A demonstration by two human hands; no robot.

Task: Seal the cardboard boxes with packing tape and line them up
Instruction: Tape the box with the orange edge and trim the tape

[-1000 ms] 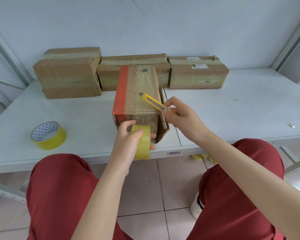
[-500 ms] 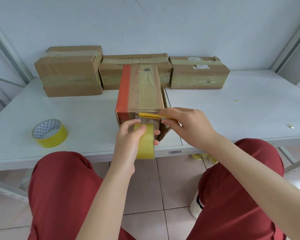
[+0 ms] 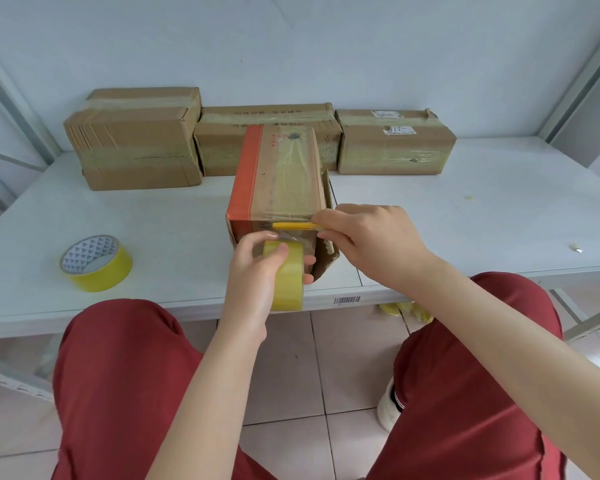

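**Tape drawn taut under yellow knife at table's front edge**

Spare roll of yellow tape lies flat near the front-left corner of the white table, well apart from the work. Along the back edge, three taped cardboard boxes stand in a row against the wall: the left box, the middle box close against it, and the right box just beside that.

A fourth carton, the orange-striped box, sits at the middle of the front edge. Its long side runs back toward the row, and clear tape shines along its top.

The person's left hand grips a roll of packing tape on edge in front of the box's near face, with fingers curled round the rim. A strip of tape runs from the roll up to the box's top edge.

The right hand pinches a yellow utility knife, held level across that strip just below the near top edge. A loose flap juts from the box's right side. A small scrap lies toward the front-right corner.
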